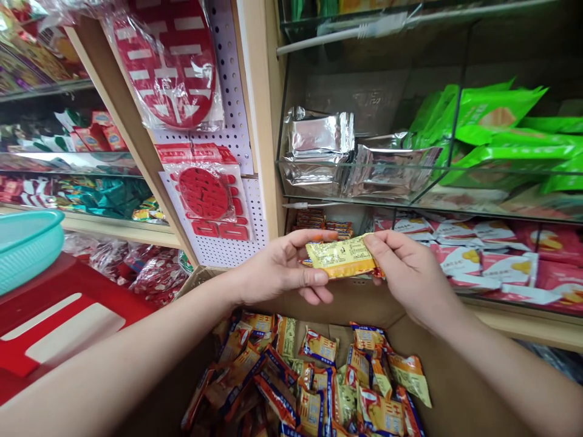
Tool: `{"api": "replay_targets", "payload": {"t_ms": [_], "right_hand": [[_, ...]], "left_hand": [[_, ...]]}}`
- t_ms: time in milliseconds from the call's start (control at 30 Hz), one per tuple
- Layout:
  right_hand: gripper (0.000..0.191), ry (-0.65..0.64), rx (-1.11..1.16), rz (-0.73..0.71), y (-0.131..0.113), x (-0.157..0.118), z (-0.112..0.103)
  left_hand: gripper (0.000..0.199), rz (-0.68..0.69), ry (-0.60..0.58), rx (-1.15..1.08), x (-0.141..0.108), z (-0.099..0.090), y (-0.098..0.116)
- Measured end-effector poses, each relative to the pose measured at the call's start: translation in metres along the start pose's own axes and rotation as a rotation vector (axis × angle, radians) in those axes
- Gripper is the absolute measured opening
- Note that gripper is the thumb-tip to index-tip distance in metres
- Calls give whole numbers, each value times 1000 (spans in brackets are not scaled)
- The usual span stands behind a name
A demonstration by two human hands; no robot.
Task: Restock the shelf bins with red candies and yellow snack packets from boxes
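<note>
Between my two hands is a small yellow and orange snack packet (pixel 341 257), its printed back turned up. My left hand (pixel 291 267) has its thumb at the packet's lower left edge and the fingers behind it. With thumb on top and fingers curled under, my right hand (pixel 403 270) pinches the right end. Another packet may lie underneath; it is mostly hidden. Below, a cardboard box (pixel 437 370) holds a heap of similar orange, yellow and blue packets (pixel 314 388).
Ahead on the right, shelves hold silver packets (pixel 319 133), green bags (pixel 501 115) and pink-white packets (pixel 505 267). Red paper decorations (pixel 204 194) hang on a pegboard (pixel 232 79). At left are a turquoise basket (pixel 31 243) and a red box (pixel 109 291).
</note>
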State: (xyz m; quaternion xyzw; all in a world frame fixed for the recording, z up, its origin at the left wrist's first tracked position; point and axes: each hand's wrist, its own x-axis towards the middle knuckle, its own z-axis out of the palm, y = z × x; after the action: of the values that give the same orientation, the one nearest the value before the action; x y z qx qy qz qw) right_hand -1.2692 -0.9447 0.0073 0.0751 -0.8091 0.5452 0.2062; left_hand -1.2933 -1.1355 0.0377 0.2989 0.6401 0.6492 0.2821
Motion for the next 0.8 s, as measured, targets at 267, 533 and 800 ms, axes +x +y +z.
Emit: {"api": "replay_targets", "payload": {"t_ms": [267,533,800], "right_hand": [[28,81,-99,-84,6,6,-5],[28,83,-196,-103,0,4,-5],[28,203,-272,-139,-4,1,-5]], "left_hand": [[40,37,265,-100,8,1,-9],[21,77,420,67,10,1,-12],[11,162,553,322,16,-3,-7]]}}
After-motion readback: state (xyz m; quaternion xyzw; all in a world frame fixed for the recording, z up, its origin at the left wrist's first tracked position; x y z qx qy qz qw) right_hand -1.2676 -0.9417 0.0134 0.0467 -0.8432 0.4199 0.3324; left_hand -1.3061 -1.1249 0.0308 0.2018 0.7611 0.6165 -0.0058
